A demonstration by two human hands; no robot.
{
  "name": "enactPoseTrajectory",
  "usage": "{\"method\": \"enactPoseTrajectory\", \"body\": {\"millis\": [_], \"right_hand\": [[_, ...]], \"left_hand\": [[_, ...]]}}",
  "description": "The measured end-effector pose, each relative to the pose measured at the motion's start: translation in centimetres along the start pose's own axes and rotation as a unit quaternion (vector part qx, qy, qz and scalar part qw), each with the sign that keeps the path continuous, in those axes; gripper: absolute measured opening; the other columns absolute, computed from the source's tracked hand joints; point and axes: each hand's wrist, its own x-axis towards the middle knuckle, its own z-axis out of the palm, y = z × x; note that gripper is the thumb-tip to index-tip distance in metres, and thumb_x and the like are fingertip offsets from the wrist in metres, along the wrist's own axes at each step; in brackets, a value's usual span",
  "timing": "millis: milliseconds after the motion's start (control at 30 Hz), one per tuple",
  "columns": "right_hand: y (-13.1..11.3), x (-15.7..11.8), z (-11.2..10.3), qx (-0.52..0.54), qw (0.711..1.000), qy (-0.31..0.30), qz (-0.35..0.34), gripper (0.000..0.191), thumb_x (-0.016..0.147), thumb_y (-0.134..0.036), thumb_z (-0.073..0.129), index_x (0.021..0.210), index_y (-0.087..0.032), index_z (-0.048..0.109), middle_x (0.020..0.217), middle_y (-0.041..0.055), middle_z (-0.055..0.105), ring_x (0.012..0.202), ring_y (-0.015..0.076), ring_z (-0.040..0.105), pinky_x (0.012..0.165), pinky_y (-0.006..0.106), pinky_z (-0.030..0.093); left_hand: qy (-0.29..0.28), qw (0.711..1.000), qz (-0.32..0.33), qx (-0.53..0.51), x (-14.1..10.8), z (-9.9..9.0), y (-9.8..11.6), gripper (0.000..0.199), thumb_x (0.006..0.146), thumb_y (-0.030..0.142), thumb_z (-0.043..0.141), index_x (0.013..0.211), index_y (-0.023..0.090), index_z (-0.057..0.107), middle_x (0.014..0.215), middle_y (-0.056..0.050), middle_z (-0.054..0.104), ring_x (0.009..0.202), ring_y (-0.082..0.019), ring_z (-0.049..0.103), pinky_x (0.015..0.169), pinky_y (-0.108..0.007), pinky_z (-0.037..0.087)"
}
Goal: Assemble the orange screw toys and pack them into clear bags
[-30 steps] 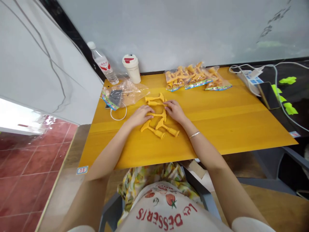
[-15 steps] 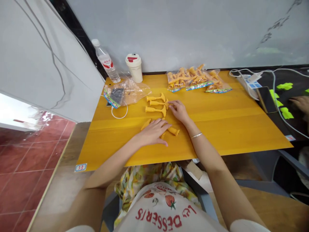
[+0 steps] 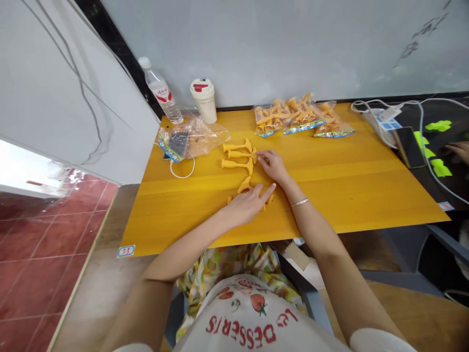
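Note:
Three yellow plastic toy hammers lie in a row on the table, handles to the left: a far hammer [image 3: 238, 146], a middle hammer [image 3: 240, 154] and a near hammer [image 3: 238, 165]. My right hand [image 3: 273, 165] has its fingertips closed at the head of the middle one. Nearer to me, my left hand [image 3: 249, 204] lies palm down with fingers stretched out over more yellow pieces. One hammer head [image 3: 245, 184] shows beyond its fingers; the rest of those pieces is mostly covered by the hand.
Clear bags of yellow toy hammers [image 3: 271, 118] lie along the back edge. At the back left stand a water bottle [image 3: 163, 95] and a white cup [image 3: 205, 102], near a plastic bag [image 3: 205, 139] and white cable. A phone [image 3: 409, 147] and another person's hand [image 3: 459, 150] are at right.
My left hand has slid to the right over the nearer pieces, which have shifted beneath it, a hammer head now showing. My right hand stays at the middle hammer's head.

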Motion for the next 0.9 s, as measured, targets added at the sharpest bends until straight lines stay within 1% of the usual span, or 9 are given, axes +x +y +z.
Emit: {"method": "enactPoseTrajectory", "body": {"millis": [100,233,333,400,467,533,633,700,900], "right_hand": [[0.1,0.0,-0.2,0.008,1.0,0.004,0.003,0.03,0.096,-0.039,0.053,0.112,-0.021,0.072,0.106,0.0106,0.067,0.09,0.0227,0.066,0.092,0.043,0.056],[0.1,0.0,-0.2,0.019,1.0,0.003,0.007,0.031,0.095,-0.037,0.053,0.112,-0.021,0.072,0.107,0.0103,0.067,0.086,0.0214,0.066,0.09,0.042,0.056],[-0.1,0.2,-0.3,0.043,0.999,0.007,0.017,0.031,0.093,-0.036,0.055,0.113,-0.019,0.072,0.109,0.0112,0.068,0.085,0.0203,0.067,0.086,0.04,0.057],[-0.1,0.3,-0.5,0.072,0.997,0.009,0.031,0.032,0.092,-0.036,0.056,0.113,-0.018,0.072,0.111,0.0117,0.069,0.087,0.0208,0.067,0.085,0.039,0.057],[-0.2,0.4,-0.7,0.104,0.994,0.011,0.043,0.032,0.092,-0.036,0.057,0.114,-0.018,0.071,0.113,0.0115,0.071,0.092,0.0215,0.068,0.087,0.039,0.056],[-0.2,0.5,-0.8,0.125,0.991,0.019,0.048,0.032,0.092,-0.037,0.056,0.113,-0.018,0.071,0.114,0.0107,0.072,0.097,0.0219,0.068,0.092,0.04,0.055],[-0.1,0.5,-0.7,0.133,0.99,0.027,0.05,0.033,0.092,-0.04,0.056,0.112,-0.019,0.072,0.113,0.0098,0.074,0.1,0.022,0.067,0.095,0.04,0.053],[-0.1,0.5,-0.6,0.129,0.99,0.027,0.057,0.034,0.091,-0.042,0.057,0.112,-0.019,0.073,0.113,0.0091,0.074,0.098,0.0215,0.067,0.094,0.04,0.054],[-0.1,0.5,-0.5,0.118,0.99,0.026,0.077,0.034,0.091,-0.043,0.059,0.111,-0.02,0.074,0.112,0.0085,0.075,0.095,0.0216,0.067,0.092,0.04,0.055]], "left_hand": [[-0.056,0.998,-0.009,-0.009,1.5,-0.5,0.1,0.06,0.086,0.009,0.05,0.144,0.015,0.036,0.134,-0.018,0.052,0.106,-0.028,0.068,0.088,-0.041,0.054],[-0.074,0.997,-0.018,-0.015,1.8,-1.2,0.6,0.045,0.082,0.01,0.056,0.126,0.015,0.049,0.123,-0.015,0.056,0.096,-0.029,0.069,0.086,-0.046,0.054],[-0.025,0.996,-0.01,-0.083,1.1,-1.9,0.6,0.054,0.08,0.011,0.061,0.13,0.017,0.044,0.126,-0.015,0.055,0.101,-0.031,0.067,0.087,-0.048,0.054],[0.068,0.98,0.005,-0.186,0.6,-2.1,0.1,0.061,0.08,0.016,0.066,0.134,0.021,0.039,0.13,-0.014,0.053,0.107,-0.03,0.065,0.091,-0.047,0.053],[0.191,0.925,0.024,-0.328,0.4,-1.6,-0.8,0.069,0.081,0.021,0.071,0.139,0.026,0.033,0.13,-0.011,0.053,0.105,-0.025,0.065,0.095,-0.043,0.053],[0.294,0.834,0.038,-0.465,0.4,-0.4,-2.0,0.075,0.082,0.026,0.073,0.141,0.031,0.028,0.125,-0.007,0.053,0.095,-0.018,0.068,0.093,-0.039,0.054],[0.361,0.73,0.021,-0.58,0.5,2.2,-4.0,0.077,0.081,0.032,0.078,0.141,0.035,0.029,0.116,-0.002,0.054,0.086,-0.013,0.068,0.088,-0.034,0.056],[0.378,0.697,-0.017,-0.609,0.2,3.8,-5.2,0.079,0.076,0.032,0.082,0.139,0.035,0.034,0.111,-0.001,0.055,0.084,-0.011,0.067,0.086,-0.032,0.056],[0.317,0.666,-0.084,-0.67,-1.2,5.7,-7.0,0.086,0.068,0.027,0.088,0.137,0.034,0.037,0.117,-0.002,0.058,0.089,-0.014,0.068,0.084,-0.033,0.057]]}}
